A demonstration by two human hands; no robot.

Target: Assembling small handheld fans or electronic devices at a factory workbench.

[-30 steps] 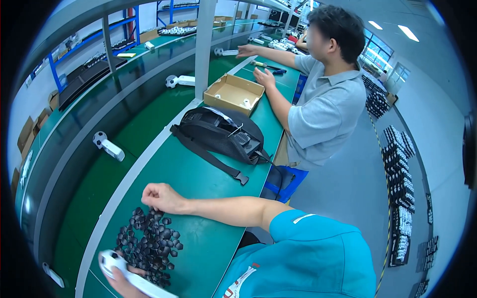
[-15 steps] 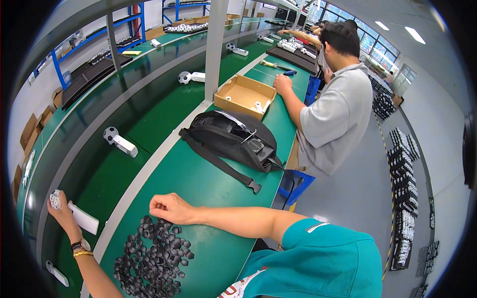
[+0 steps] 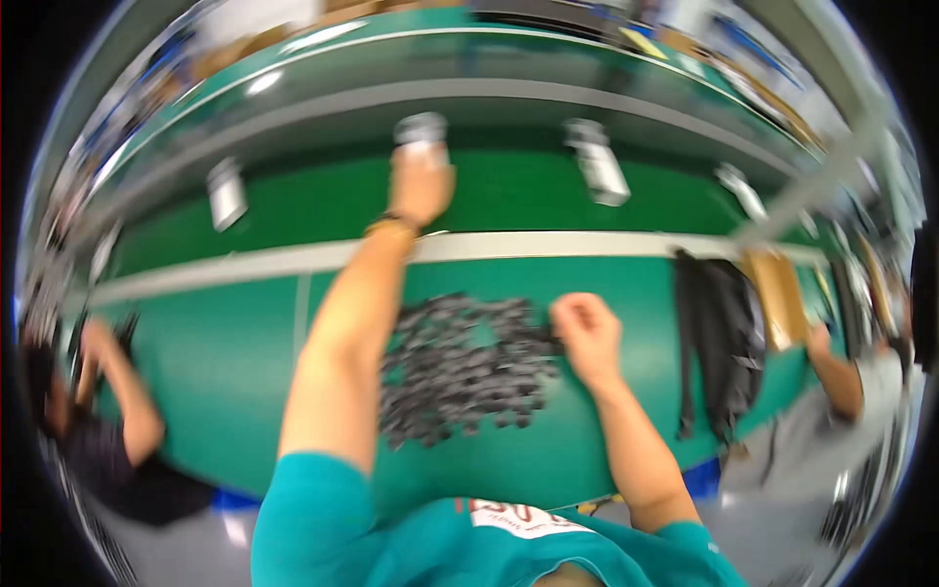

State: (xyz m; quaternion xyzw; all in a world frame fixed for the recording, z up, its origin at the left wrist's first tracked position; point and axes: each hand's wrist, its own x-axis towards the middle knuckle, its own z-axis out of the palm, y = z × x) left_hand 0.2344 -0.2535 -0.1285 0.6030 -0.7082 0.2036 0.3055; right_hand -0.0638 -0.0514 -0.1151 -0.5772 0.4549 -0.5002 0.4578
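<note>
My left hand (image 3: 423, 186) reaches out over the green conveyor and is closed round a white device with a ball-shaped head (image 3: 421, 129); motion blurs it, and the hand covers most of its body. Beside the right edge of a pile of small black pentagon pieces (image 3: 465, 377) on the green table, my right hand (image 3: 590, 338) is held with curled fingers. Whatever it may pinch is hidden. The pile lies between my two forearms.
More white ball-headed devices (image 3: 599, 166) lie along the belt, one (image 3: 227, 196) to the left. A pale rail (image 3: 548, 245) divides belt from table. At right are a black bag (image 3: 734, 333) and a cardboard box (image 3: 780, 298). Co-workers sit at either side.
My view has swung leftward to face the conveyor, blurring the picture. The left hand stays at a white device on the belt; the right stays by the black pieces, fingers still curled.
</note>
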